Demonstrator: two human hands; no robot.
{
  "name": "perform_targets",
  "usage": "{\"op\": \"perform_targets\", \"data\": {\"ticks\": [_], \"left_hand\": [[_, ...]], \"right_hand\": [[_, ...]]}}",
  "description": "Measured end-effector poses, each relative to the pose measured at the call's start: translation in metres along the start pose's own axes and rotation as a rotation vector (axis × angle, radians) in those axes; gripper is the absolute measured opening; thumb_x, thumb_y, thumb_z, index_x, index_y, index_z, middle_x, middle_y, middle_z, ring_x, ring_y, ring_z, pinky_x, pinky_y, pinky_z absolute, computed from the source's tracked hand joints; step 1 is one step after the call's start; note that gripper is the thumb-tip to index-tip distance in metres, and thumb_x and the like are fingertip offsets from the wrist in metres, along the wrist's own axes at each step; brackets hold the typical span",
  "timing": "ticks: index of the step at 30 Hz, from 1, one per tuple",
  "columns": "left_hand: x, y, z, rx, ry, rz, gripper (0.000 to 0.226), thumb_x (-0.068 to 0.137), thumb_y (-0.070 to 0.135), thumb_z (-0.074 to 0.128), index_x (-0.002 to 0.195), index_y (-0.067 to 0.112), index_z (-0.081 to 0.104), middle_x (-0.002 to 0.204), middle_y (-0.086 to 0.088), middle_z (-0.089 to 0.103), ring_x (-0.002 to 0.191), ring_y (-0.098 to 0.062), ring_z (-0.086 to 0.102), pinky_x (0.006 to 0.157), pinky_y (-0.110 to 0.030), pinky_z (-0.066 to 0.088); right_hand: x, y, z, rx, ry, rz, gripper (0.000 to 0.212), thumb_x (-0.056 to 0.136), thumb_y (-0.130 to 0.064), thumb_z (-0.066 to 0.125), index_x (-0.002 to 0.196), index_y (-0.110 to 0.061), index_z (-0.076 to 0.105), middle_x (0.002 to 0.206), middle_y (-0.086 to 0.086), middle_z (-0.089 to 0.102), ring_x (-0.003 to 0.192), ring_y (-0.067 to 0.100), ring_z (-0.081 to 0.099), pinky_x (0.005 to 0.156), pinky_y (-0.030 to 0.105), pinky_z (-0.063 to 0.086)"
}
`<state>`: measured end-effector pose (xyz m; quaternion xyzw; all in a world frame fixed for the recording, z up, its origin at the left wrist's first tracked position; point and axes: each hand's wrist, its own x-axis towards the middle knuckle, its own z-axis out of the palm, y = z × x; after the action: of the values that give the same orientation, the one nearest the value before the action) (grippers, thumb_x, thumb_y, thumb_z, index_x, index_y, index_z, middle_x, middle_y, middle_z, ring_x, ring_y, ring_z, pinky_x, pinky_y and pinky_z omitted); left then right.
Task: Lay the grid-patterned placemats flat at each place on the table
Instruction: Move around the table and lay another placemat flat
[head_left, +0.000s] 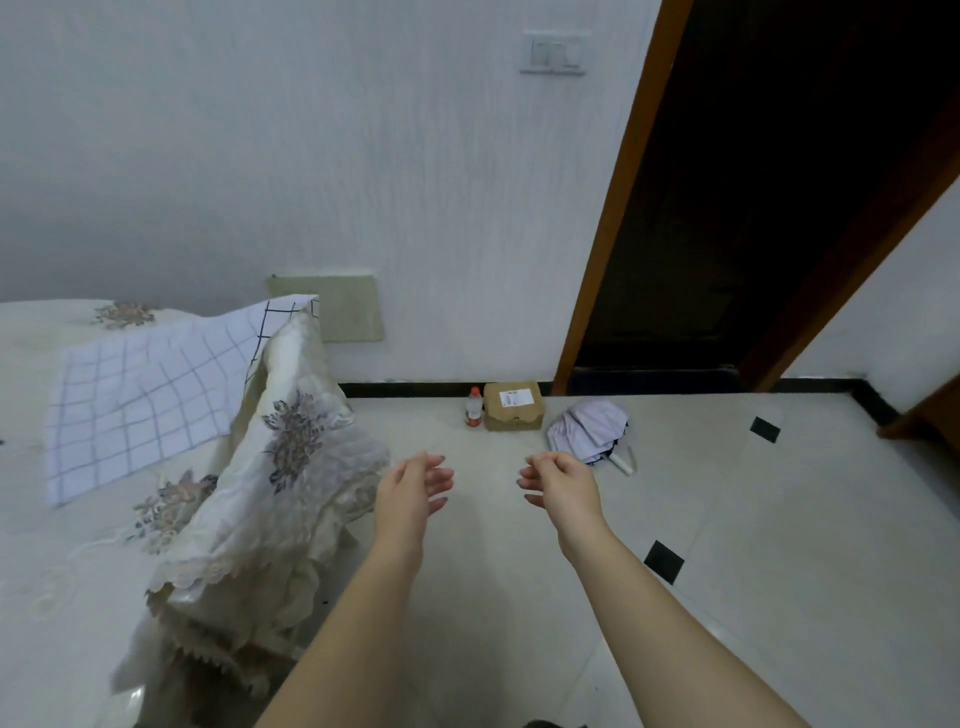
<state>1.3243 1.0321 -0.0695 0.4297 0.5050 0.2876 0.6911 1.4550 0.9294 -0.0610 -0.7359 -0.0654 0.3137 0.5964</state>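
Both hands, left hand (415, 480) and right hand (558, 480), hover empty with loosely curled fingers right of the table (31, 597); a placemat (140, 395) lies on it.

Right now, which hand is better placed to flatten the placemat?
Left, probably. The left hand is empty and nearer the placemat on the table; the right hand, also empty, hangs further off over the floor.

Bench (31, 597) cut off at left edge. Placemat (140, 395) far corner droops behind tablecloth (291, 467) fold. Box (513, 406) label unreadable. Doorway (727, 208) interior dark.
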Motion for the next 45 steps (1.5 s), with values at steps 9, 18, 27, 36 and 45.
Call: {"op": "perform_targets", "data": {"ticks": [9, 18, 27, 36, 45], "left_hand": [[0.074, 0.025, 0.003, -0.011, 0.038, -0.015, 0.029, 0.099, 0.024, 0.043, 0.094, 0.006, 0.066, 0.083, -0.009, 0.069, 0.082, -0.022, 0.066, 0.071, -0.032, 0.051], [0.185, 0.071, 0.036, -0.05, 0.09, -0.006, 0.026, 0.095, 0.021, 0.047, 0.097, 0.005, 0.067, 0.085, -0.011, 0.069, 0.083, -0.023, 0.066, 0.077, -0.035, 0.052], [0.313, 0.155, 0.078, -0.123, 0.195, 0.049, 0.027, 0.098, 0.026, 0.047, 0.088, 0.009, 0.066, 0.081, -0.011, 0.07, 0.078, -0.021, 0.066, 0.073, -0.034, 0.051], [0.392, 0.192, 0.055, -0.162, 0.327, 0.064, 0.03, 0.1, 0.026, 0.044, 0.09, 0.009, 0.066, 0.083, -0.01, 0.07, 0.079, -0.022, 0.065, 0.079, -0.037, 0.051], [0.501, 0.243, -0.002, -0.26, 0.477, 0.105, 0.029, 0.099, 0.025, 0.045, 0.085, 0.009, 0.065, 0.08, -0.011, 0.07, 0.074, -0.021, 0.065, 0.076, -0.035, 0.049]], "right_hand": [[0.067, -0.022, 0.047, -0.034, -0.031, 0.0, 0.016, 0.094, -0.014, 0.049, 0.088, -0.012, 0.064, 0.084, 0.006, 0.066, 0.078, 0.017, 0.065, 0.078, 0.036, 0.055], [0.185, -0.065, 0.101, -0.094, -0.099, 0.018, 0.018, 0.096, -0.016, 0.048, 0.088, -0.013, 0.064, 0.09, 0.01, 0.068, 0.082, 0.019, 0.066, 0.08, 0.036, 0.056], [0.324, -0.152, 0.167, -0.105, -0.239, 0.005, 0.018, 0.095, -0.013, 0.049, 0.082, -0.012, 0.062, 0.081, 0.008, 0.067, 0.078, 0.02, 0.065, 0.068, 0.033, 0.052], [0.395, -0.178, 0.252, -0.197, -0.346, 0.033, 0.017, 0.096, -0.014, 0.048, 0.086, -0.011, 0.062, 0.082, 0.005, 0.066, 0.077, 0.017, 0.064, 0.068, 0.028, 0.054], [0.464, -0.202, 0.396, -0.279, -0.48, -0.009, 0.017, 0.096, -0.014, 0.049, 0.086, -0.01, 0.063, 0.081, 0.007, 0.065, 0.079, 0.02, 0.064, 0.075, 0.031, 0.055]]}}
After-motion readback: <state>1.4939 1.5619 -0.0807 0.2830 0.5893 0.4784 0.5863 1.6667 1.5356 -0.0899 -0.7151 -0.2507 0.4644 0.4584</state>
